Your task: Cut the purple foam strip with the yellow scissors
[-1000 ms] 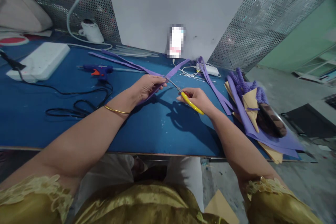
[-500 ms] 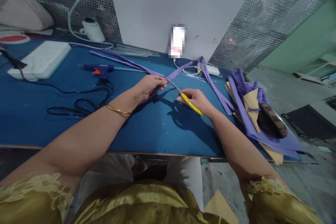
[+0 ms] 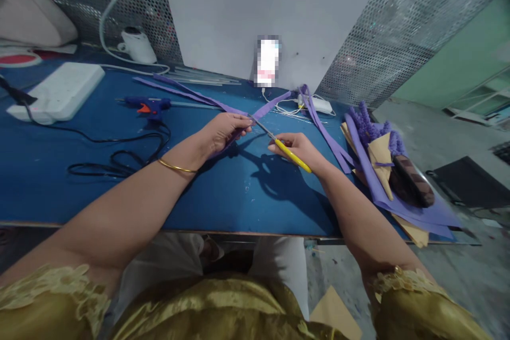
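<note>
The left hand [image 3: 223, 130] pinches a purple strip [image 3: 268, 107] between thumb and fingertips, just above the blue table [image 3: 223, 191]. The right hand [image 3: 299, 150] is closed around yellow-handled scissors [image 3: 283, 149], whose blades meet the strip beside the left fingertips. The strip looks thin, light and floppy, so it is probably best pinched close to the blades and kept taut. No real container shows; at the right, a tan paper cone [image 3: 380, 162] wraps purple flowers [image 3: 368, 125] on purple sheets [image 3: 414, 210].

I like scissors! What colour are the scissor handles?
Yellow. The scissors sit in the right hand, clearest in the head view.
</note>
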Tool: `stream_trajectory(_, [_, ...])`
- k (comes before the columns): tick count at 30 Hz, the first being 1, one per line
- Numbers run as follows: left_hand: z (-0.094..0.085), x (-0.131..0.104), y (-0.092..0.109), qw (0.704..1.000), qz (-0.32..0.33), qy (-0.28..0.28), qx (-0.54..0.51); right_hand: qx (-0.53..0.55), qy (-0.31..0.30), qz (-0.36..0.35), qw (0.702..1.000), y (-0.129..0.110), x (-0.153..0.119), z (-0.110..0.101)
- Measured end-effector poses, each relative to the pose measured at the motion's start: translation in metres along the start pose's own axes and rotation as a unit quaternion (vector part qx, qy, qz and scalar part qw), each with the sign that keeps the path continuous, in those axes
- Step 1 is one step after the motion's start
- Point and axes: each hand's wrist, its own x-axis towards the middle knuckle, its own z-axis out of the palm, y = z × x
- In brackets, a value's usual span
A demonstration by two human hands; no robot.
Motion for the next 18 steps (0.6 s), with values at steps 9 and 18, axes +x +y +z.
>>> stream_trajectory(9, [-0.007,0.008,-0.002,0.998,-0.029,-0.036,-0.033,0.106,-0.039,0.090,0.989,-0.020,-0.010,-0.004])
stream_trajectory(18, [-0.004,0.005,-0.002,1.000,-0.010,0.004,-0.014,0.048,0.004,0.029,0.998,-0.001,0.000,0.000])
